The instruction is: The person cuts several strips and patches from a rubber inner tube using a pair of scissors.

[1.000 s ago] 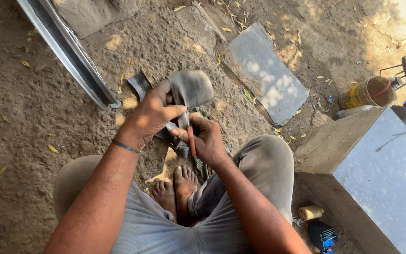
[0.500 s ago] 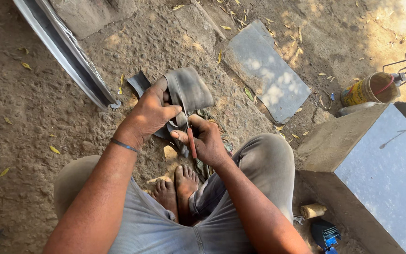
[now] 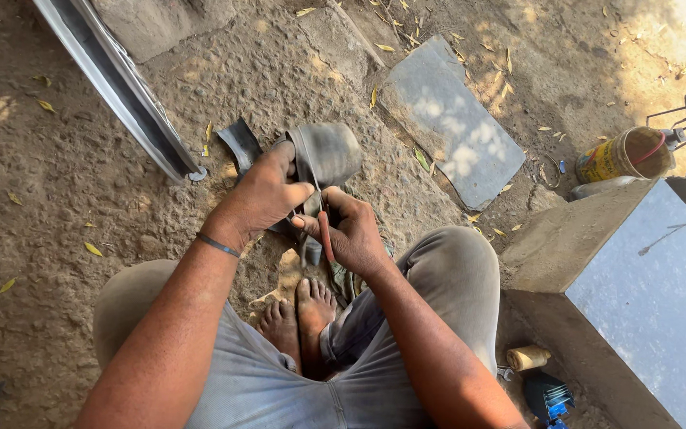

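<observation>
Bare, stony ground with scattered leaves; person seated, feet drawn together. Left hand (image 3: pixel 260 195) has its fingers clamped on a folded strip of dark rubber tube (image 3: pixel 323 155), held just above the ground ahead of the feet. Right hand (image 3: pixel 351 230) grips a red-handled tool (image 3: pixel 325 234) against it. In my judgement, good work needs the rubber kept taut and the blade angled away from the left thumb.

It was an outdoor roadside repair spot: bare dirt ground (image 3: pixel 57 199) strewn with leaves, a stone slab (image 3: pixel 454 127), a tin can (image 3: pixel 625 155).
</observation>
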